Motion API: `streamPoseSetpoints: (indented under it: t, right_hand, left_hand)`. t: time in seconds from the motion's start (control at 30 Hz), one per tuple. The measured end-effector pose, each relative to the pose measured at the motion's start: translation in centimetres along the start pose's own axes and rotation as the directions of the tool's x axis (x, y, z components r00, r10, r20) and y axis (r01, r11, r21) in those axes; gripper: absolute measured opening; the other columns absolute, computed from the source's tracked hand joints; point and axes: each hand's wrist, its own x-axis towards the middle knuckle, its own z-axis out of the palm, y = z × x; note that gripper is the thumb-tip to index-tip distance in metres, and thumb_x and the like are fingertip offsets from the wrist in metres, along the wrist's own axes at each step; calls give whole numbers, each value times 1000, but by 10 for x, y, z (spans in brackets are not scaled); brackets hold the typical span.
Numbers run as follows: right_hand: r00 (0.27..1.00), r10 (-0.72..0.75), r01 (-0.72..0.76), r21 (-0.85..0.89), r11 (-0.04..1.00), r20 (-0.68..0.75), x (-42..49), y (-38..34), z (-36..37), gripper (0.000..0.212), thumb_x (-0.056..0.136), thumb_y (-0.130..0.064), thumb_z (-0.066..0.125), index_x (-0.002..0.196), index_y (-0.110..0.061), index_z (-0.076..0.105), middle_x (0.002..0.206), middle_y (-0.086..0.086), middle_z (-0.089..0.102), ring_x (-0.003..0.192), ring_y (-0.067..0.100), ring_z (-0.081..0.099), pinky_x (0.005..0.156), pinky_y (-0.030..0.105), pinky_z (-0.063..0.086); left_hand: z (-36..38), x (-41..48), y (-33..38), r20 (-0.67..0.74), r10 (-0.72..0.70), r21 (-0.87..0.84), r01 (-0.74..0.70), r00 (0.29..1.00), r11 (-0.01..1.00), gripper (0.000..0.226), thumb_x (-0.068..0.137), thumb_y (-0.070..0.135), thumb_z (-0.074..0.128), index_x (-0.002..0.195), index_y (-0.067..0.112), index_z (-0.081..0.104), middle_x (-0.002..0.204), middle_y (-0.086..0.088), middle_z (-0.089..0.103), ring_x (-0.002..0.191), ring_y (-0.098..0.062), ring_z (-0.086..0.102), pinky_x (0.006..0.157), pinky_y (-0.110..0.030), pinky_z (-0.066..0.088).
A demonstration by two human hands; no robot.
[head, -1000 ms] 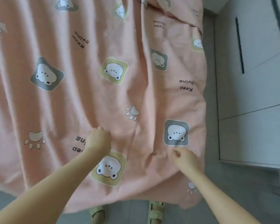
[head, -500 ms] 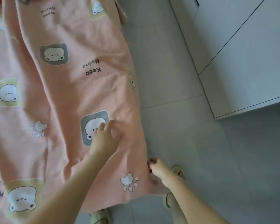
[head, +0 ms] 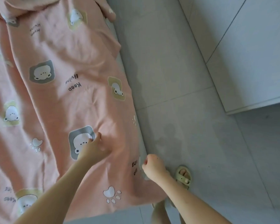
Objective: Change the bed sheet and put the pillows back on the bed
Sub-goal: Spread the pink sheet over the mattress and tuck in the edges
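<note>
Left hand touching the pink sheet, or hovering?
Touching. Head view: the left hand rests directly on the pink sheet beside a grey bear print, fabric creasing around it, no gap.

A pink bear-print sheet (head: pixel 63 97) lies spread, the left hand (head: pixel 95 148) resting on it, the right hand (head: pixel 153 166) gripping its edge beside the tiled floor (head: pixel 192 126).
</note>
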Motion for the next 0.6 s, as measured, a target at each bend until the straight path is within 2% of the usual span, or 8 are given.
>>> streamPoseSetpoints:
  t: [0.07, 0.1, 0.17, 0.23, 0.37, 0.5, 0.53, 0.6]
  right_hand:
    - [998, -52, 52, -16, 999, -28, 0, -5, -36, 37, 91, -10, 42, 58, -17, 26, 65, 1, 37, 61, 20, 39, 53, 31, 26]
    - [996, -77, 77, -9, 997, -52, 1, -10, -57, 36, 88, -7, 42, 57, -16, 25, 60, 2, 32, 58, 20, 33, 51, 31, 23]
    - [988, -115, 115, -4, 993, -104, 2, -26, -100, 34, 86, -5, 44, 57, -15, 29, 59, 5, 32, 60, 21, 30, 51, 32, 22]
    - [981, -135, 137, 6, 991, -143, 4, -50, -146, 29, 84, -5, 46, 58, -13, 36, 59, 7, 37, 60, 21, 33, 53, 30, 24]
    - [965, -173, 186, 51, 981, -196, 10, -110, -234, 34, 80, -3, 43, 54, -16, 25, 61, 10, 32, 61, 19, 31, 58, 28, 23]
    - [965, -191, 216, 129, 968, -182, 22, -175, -319, 16, 82, -7, 46, 68, -13, 45, 66, 8, 42, 63, 16, 40, 60, 26, 30]
    - [962, -197, 226, 152, 962, -188, 26, -192, -340, 15, 83, -7, 47, 69, -13, 48, 66, 8, 45, 61, 17, 42, 59, 26, 33]
    - [958, -207, 243, 179, 953, -198, 35, -221, -380, 15, 85, -10, 50, 70, -13, 52, 64, 8, 51, 50, 15, 50, 57, 25, 37]
  left_hand:
    - [-18, -1, 4, 61, -31, 33, 29, 998, 999, 75, 89, 44, 54, 151, 25, 16, 139, -10, 48, 117, -25, 53, 92, -29, 45]
    - [-27, -2, 6, 72, -43, 35, 41, 997, 999, 69, 90, 42, 52, 150, 24, 23, 135, -7, 52, 116, -23, 54, 92, -28, 45]
    - [-49, -6, 16, 51, -66, -25, 67, 997, 997, 58, 93, 38, 50, 146, 21, 34, 132, -5, 56, 118, -22, 54, 93, -26, 41]
    - [-77, -11, 29, 12, -69, -89, 70, 998, 994, 55, 94, 35, 49, 145, 19, 34, 134, -5, 54, 122, -23, 51, 94, -26, 39]
    - [-150, -8, 55, -65, -47, -178, 34, 997, 983, 56, 95, 34, 49, 146, 16, 32, 131, -7, 56, 120, -25, 51, 94, -27, 40]
    - [-237, 3, 74, -146, -29, -276, -13, 989, 961, 52, 94, 33, 50, 142, 16, 38, 140, -8, 48, 124, -24, 49, 97, -27, 40]
    - [-261, 8, 79, -167, -33, -301, -20, 985, 953, 51, 94, 33, 51, 141, 16, 39, 138, -8, 50, 117, -23, 54, 94, -27, 42]
    - [-311, 14, 90, -202, -40, -362, -37, 979, 931, 49, 94, 31, 50, 139, 16, 41, 131, -10, 55, 87, -19, 63, 77, -25, 48]
